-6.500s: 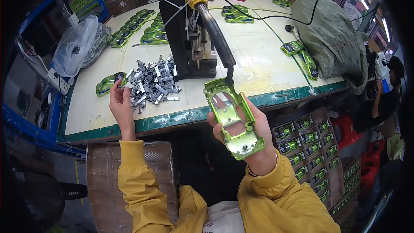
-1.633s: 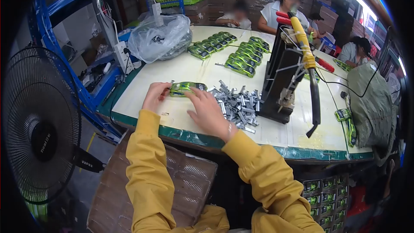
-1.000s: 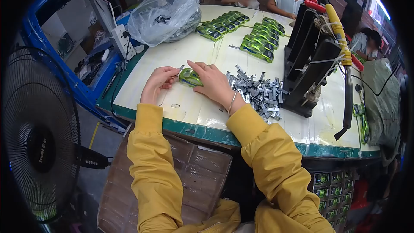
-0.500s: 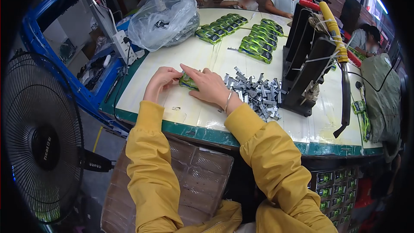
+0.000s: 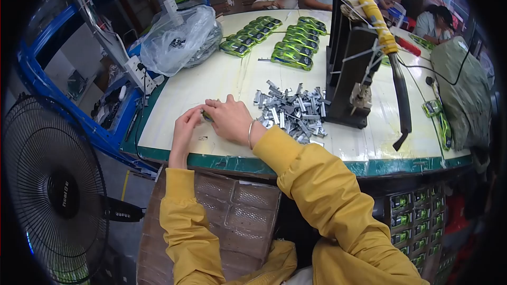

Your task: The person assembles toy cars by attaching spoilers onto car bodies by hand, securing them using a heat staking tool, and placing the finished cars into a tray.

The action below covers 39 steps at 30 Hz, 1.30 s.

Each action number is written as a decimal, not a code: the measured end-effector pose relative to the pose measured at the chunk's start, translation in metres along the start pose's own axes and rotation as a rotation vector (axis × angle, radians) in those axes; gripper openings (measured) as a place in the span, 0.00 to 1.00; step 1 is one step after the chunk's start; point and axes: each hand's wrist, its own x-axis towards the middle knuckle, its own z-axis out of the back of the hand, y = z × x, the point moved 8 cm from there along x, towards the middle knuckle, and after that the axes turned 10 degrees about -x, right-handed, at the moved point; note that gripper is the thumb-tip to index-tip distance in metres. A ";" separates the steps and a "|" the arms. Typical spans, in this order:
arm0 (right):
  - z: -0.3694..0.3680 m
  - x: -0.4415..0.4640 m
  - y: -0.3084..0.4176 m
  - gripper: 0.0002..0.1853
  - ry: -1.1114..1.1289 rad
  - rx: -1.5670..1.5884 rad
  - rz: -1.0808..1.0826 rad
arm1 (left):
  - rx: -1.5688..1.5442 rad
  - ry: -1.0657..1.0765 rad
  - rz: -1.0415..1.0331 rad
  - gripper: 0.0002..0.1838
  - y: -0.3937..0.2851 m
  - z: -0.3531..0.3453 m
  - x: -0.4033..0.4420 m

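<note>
Close to the table's front edge, my left hand (image 5: 185, 125) pinches the near side of a small green-and-black piece (image 5: 207, 116). My right hand (image 5: 231, 118) wraps over the same piece from the right, so most of it is hidden. Just right of my right hand lies a heap of small grey metal clips (image 5: 297, 112). Beyond the heap stand two rows of similar green-and-black pieces, a left row (image 5: 251, 35) and a right row (image 5: 297, 47).
A black upright fixture (image 5: 351, 68) with a yellow-wrapped lever (image 5: 372, 13) stands right of the clips. A clear plastic bag (image 5: 182, 42) sits at the back left. A fan (image 5: 60, 190) is at the left, a brown tray (image 5: 237, 221) below the table. Other people sit opposite.
My hands have drawn nearer to me and slightly left with the green-and-black piece, which is now more covered by the fingers. The view has shifted.
</note>
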 end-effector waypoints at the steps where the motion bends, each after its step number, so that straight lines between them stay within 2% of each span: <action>1: 0.010 -0.002 -0.002 0.23 -0.019 0.067 -0.039 | -0.203 -0.054 0.043 0.11 -0.008 0.002 -0.009; 2: 0.023 -0.006 -0.004 0.23 -0.039 0.130 -0.076 | -0.409 -0.109 0.086 0.13 -0.012 0.003 -0.016; 3: 0.035 -0.014 -0.001 0.23 -0.040 0.126 -0.084 | -0.411 -0.100 0.085 0.13 -0.014 0.000 -0.020; 5: 0.073 -0.042 0.002 0.24 -0.210 0.424 -0.143 | -0.343 -0.115 0.017 0.16 -0.023 -0.002 -0.023; 6: 0.087 -0.059 0.006 0.25 -0.303 0.523 -0.099 | -0.200 -0.098 -0.045 0.14 -0.032 -0.011 -0.023; 7: 0.099 -0.081 0.009 0.26 -0.393 0.620 -0.054 | -0.212 -0.085 -0.043 0.14 -0.031 -0.019 -0.019; 9: 0.110 -0.123 0.011 0.27 -0.415 0.877 -0.020 | 0.071 0.119 -0.105 0.12 -0.036 -0.059 -0.003; 10: 0.116 -0.146 0.010 0.27 -0.414 0.852 -0.044 | 0.171 0.074 -0.224 0.11 -0.050 -0.075 0.000; 11: 0.101 -0.169 0.000 0.28 -0.277 1.318 -0.251 | 0.146 0.106 -0.225 0.11 -0.048 -0.092 0.008; 12: 0.085 -0.195 -0.001 0.28 -0.135 1.779 -0.472 | 0.316 0.060 -0.187 0.12 -0.041 -0.101 0.019; 13: 0.084 -0.220 -0.008 0.29 -0.134 1.939 -0.617 | 0.486 0.013 -0.153 0.13 -0.036 -0.109 0.027; 15: 0.079 -0.263 -0.025 0.28 -0.262 2.139 -0.706 | 0.530 0.011 -0.093 0.14 -0.027 -0.125 0.036; 17: 0.085 -0.294 -0.040 0.24 -0.401 2.231 -0.868 | 0.596 -0.011 -0.024 0.16 -0.027 -0.137 0.036; 20: 0.094 -0.323 -0.063 0.19 -0.546 2.313 -1.004 | 0.442 -0.007 0.092 0.17 -0.010 -0.143 0.039; 23: 0.107 -0.326 -0.079 0.20 -0.655 2.373 -0.844 | 0.388 0.010 0.026 0.16 -0.003 -0.145 0.039; 24: 0.109 -0.326 -0.081 0.20 -0.655 2.377 -0.843 | 0.295 0.015 0.049 0.15 0.002 -0.144 0.039; 26: 0.109 -0.329 -0.084 0.21 -0.705 2.497 -0.938 | 0.298 0.001 0.032 0.15 0.002 -0.140 0.038; 31: 0.119 -0.324 -0.090 0.19 -0.631 2.522 -0.840 | 0.331 -0.036 -0.060 0.14 -0.011 -0.142 0.029; 35: 0.123 -0.320 -0.095 0.19 -0.651 2.526 -0.845 | 0.273 -0.058 -0.014 0.13 -0.012 -0.139 0.027; 38: 0.127 -0.316 -0.093 0.20 -0.624 2.593 -0.850 | 0.345 -0.080 -0.185 0.12 -0.024 -0.141 0.023; 39: 0.129 -0.315 -0.093 0.20 -0.623 2.593 -0.850 | 0.345 -0.081 -0.185 0.12 -0.023 -0.140 0.023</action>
